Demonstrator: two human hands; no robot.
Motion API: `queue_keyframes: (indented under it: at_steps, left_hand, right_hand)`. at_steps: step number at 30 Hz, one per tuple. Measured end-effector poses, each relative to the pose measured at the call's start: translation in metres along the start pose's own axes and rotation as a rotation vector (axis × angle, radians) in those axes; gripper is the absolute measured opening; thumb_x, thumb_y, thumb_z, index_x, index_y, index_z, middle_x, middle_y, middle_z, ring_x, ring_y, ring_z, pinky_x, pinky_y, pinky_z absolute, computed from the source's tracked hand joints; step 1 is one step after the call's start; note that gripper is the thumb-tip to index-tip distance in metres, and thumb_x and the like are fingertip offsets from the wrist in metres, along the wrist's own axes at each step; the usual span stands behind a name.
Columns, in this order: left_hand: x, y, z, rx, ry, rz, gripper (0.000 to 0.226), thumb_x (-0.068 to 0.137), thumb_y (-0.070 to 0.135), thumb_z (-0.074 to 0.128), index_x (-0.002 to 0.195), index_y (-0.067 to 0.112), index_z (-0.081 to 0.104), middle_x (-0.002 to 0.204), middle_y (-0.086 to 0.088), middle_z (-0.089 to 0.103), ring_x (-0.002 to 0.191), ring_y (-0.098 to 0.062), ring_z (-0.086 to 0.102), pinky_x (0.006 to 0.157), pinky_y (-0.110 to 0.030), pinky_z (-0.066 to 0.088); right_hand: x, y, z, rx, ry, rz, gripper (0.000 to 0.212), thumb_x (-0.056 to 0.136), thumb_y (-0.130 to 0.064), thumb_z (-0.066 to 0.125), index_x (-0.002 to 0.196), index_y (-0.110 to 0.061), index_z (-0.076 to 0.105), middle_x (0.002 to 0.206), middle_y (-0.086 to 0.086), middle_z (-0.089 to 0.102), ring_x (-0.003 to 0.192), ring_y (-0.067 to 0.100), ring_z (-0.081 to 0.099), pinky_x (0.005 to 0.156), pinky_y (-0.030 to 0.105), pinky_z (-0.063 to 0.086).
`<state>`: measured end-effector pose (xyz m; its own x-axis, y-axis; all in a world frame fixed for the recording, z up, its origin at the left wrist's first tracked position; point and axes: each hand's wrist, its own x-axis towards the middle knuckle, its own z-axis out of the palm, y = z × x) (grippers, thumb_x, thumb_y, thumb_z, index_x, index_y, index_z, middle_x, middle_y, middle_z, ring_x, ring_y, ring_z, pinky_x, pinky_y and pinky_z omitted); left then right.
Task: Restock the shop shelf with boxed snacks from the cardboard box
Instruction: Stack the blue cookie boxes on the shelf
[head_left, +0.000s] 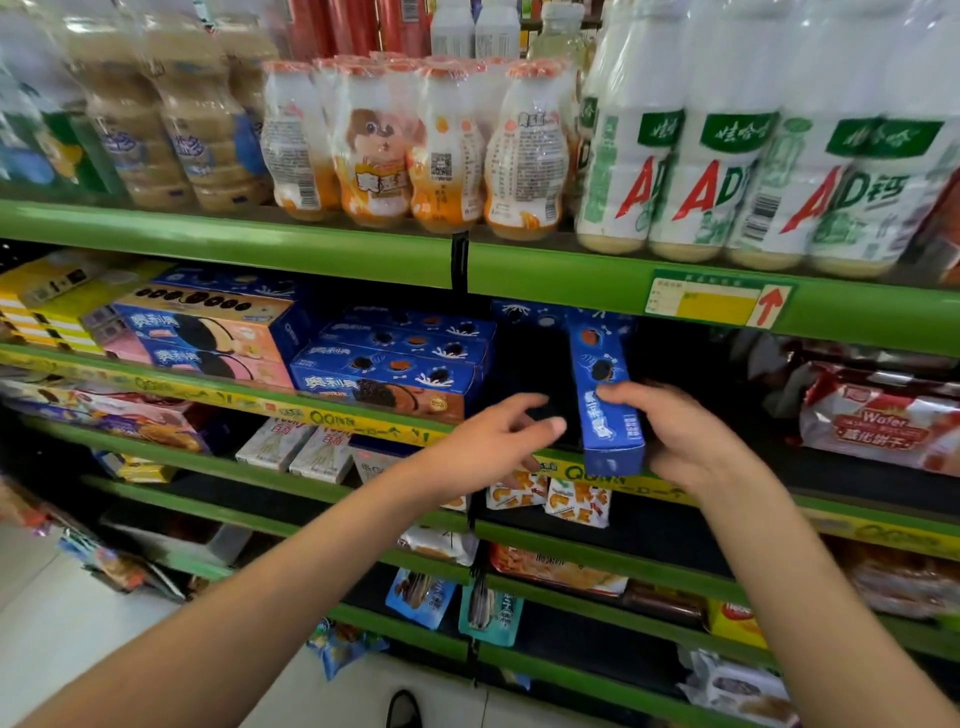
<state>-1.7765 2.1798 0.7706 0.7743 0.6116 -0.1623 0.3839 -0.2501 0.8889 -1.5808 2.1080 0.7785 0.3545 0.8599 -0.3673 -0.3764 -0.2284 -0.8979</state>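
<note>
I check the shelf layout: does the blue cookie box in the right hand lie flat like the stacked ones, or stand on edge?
On edge: the blue cookie box shows its narrow face up, in the right hand.

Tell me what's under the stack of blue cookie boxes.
The stack of blue cookie boxes sits on the green shelf, whose yellow edge strip shows below; the surface directly beneath is covered.

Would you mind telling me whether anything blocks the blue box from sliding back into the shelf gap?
Nothing visible does. The right hand holds the blue box lengthwise in the dark gap, which looks bare behind it.
</note>
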Motion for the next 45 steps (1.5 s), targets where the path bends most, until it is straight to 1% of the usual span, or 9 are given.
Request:
queue_keyframes:
  at_steps: [4,8,12,15,21,24,29,36,45]
  left_hand:
    - [-0.005,0.007,0.011,-0.135,-0.005,0.057,0.058,0.068,0.076,0.063,0.121,0.067,0.039,0.134,0.020,0.051,0.114,-0.005,0.061,0.089,-0.039,0.058]
    - [-0.009,0.001,0.016,-0.023,0.092,0.124,0.106,0.054,0.073,0.077,0.145,0.046,0.029,0.142,0.013,0.044,0.121,-0.002,0.054,0.101,-0.028,0.047]
    - [-0.017,-0.001,0.011,-0.052,0.250,0.179,0.089,0.060,0.055,0.077,0.138,0.033,0.042,0.125,0.011,0.056,0.103,0.000,0.063,0.085,-0.020,0.054]
    - [-0.022,-0.006,-0.001,-0.065,0.282,0.176,0.067,0.066,0.051,0.074,0.125,0.037,0.048,0.102,0.016,0.066,0.088,0.000,0.067,0.071,-0.016,0.053]
    - [-0.026,-0.022,-0.012,-0.088,0.363,0.153,0.064,0.067,0.038,0.075,0.124,0.034,0.048,0.101,0.016,0.067,0.085,-0.002,0.068,0.066,-0.020,0.057]
    - [-0.028,-0.032,-0.032,-0.410,0.412,0.026,0.080,0.070,0.029,0.070,0.139,0.005,0.039,0.118,-0.005,0.063,0.100,-0.016,0.068,0.084,-0.035,0.058]
    - [-0.036,-0.043,-0.038,-0.867,0.361,0.081,0.051,0.069,0.011,0.061,0.119,0.005,0.049,0.111,-0.014,0.060,0.088,-0.021,0.070,0.070,-0.035,0.061]
    - [-0.036,-0.059,-0.033,-1.054,0.316,0.094,0.034,0.076,0.015,0.058,0.108,0.004,0.057,0.097,-0.012,0.072,0.092,-0.028,0.070,0.080,-0.049,0.060]
    - [-0.031,-0.064,-0.039,-0.870,0.395,-0.016,0.059,0.081,0.021,0.075,0.131,0.002,0.050,0.104,-0.011,0.072,0.099,-0.026,0.070,0.078,-0.034,0.058]
  right_hand:
    - [-0.019,0.018,0.027,0.288,-0.066,0.029,0.046,0.071,-0.018,0.073,0.114,-0.005,0.066,0.092,0.014,0.074,0.074,0.022,0.072,0.058,0.032,0.058]
    - [-0.029,0.032,0.049,0.361,0.083,-0.046,0.040,0.082,-0.014,0.076,0.117,-0.004,0.061,0.090,0.013,0.076,0.075,0.022,0.074,0.054,0.031,0.057]
    - [-0.039,0.044,0.063,0.352,-0.021,-0.086,0.040,0.088,-0.020,0.070,0.125,-0.009,0.058,0.103,0.012,0.075,0.091,0.023,0.074,0.063,0.029,0.058]
    - [-0.046,0.051,0.065,0.248,-0.107,-0.133,0.039,0.093,-0.025,0.063,0.128,-0.010,0.056,0.108,0.008,0.074,0.098,0.019,0.072,0.069,0.024,0.057]
    - [-0.053,0.061,0.058,-0.040,-0.099,-0.164,0.036,0.088,-0.041,0.065,0.118,-0.022,0.057,0.106,-0.004,0.074,0.096,0.012,0.072,0.084,0.032,0.058]
    - [-0.045,0.052,0.038,-0.273,0.058,-0.315,0.014,0.091,-0.026,0.067,0.104,-0.029,0.064,0.105,-0.005,0.069,0.090,0.009,0.069,0.072,0.022,0.057]
    - [-0.017,0.035,-0.005,-0.606,0.332,-0.566,0.037,0.086,-0.026,0.072,0.116,-0.038,0.053,0.117,-0.008,0.054,0.098,0.001,0.056,0.080,0.022,0.047]
    - [0.000,0.028,-0.033,-0.429,-0.059,-0.369,0.022,0.088,-0.036,0.066,0.107,-0.048,0.068,0.106,-0.010,0.074,0.096,0.009,0.070,0.082,0.029,0.055]
    - [0.008,0.021,-0.049,-0.311,-0.131,-0.370,0.024,0.088,-0.022,0.064,0.107,-0.035,0.070,0.101,-0.002,0.071,0.091,0.013,0.069,0.067,0.025,0.058]
